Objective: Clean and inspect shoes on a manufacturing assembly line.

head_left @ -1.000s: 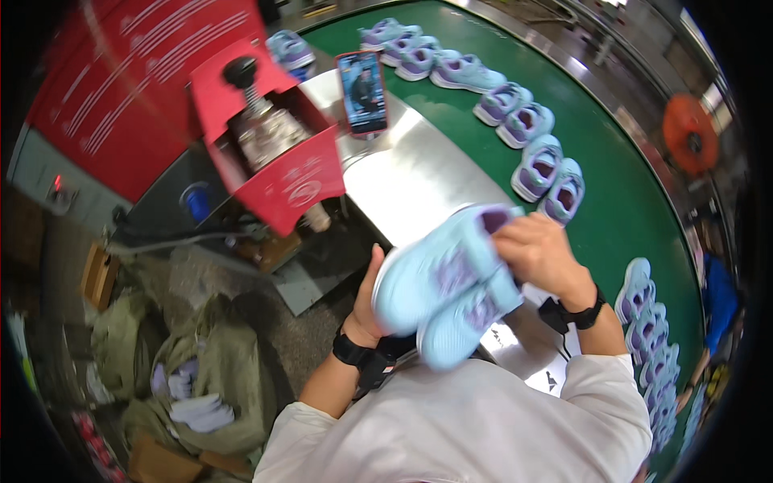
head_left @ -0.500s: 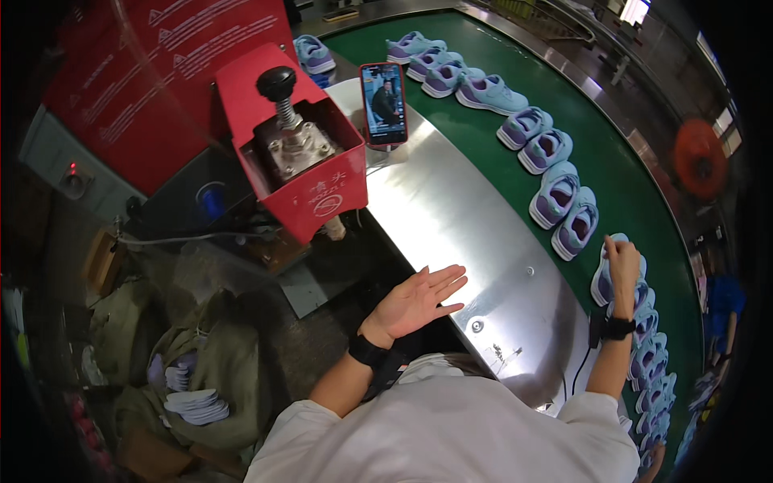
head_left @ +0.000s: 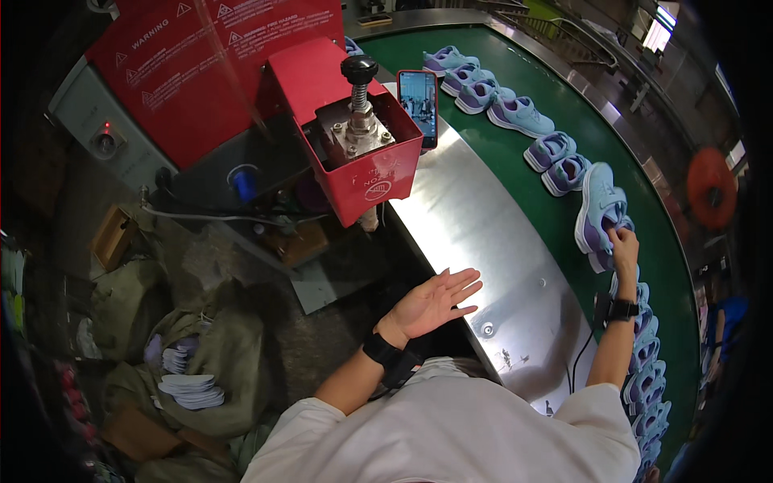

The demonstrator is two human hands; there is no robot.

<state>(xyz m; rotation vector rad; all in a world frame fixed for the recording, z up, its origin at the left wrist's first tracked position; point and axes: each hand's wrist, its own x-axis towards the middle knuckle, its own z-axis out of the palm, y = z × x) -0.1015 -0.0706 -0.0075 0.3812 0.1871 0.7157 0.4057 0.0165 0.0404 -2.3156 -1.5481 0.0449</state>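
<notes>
My right hand (head_left: 625, 249) is closed on the heel end of a light blue and purple sneaker (head_left: 599, 205). The sneaker's toe points away from me. It overlaps another sneaker (head_left: 600, 262), which is mostly hidden beneath it and my hand. My left hand (head_left: 435, 304) holds nothing; it is palm up with fingers stretched out, near the edge of the metal table (head_left: 499, 233). More matching sneakers (head_left: 522, 115) stand in a curved row on the green conveyor belt (head_left: 491, 60), running from the far end down to my right side.
A red machine with a black-knobbed nozzle head (head_left: 358, 137) stands at the left front. Next to it is an upright phone (head_left: 417, 107). Cloth sacks (head_left: 233, 346) at the lower left hold stacked pale insole-shaped pieces (head_left: 192, 391). A black cable (head_left: 578, 358) crosses the table's near right.
My right hand has moved from over a sneaker to a grip on one's heel. My left hand stays palm up. The whole view has shifted, so the machine appears farther right.
</notes>
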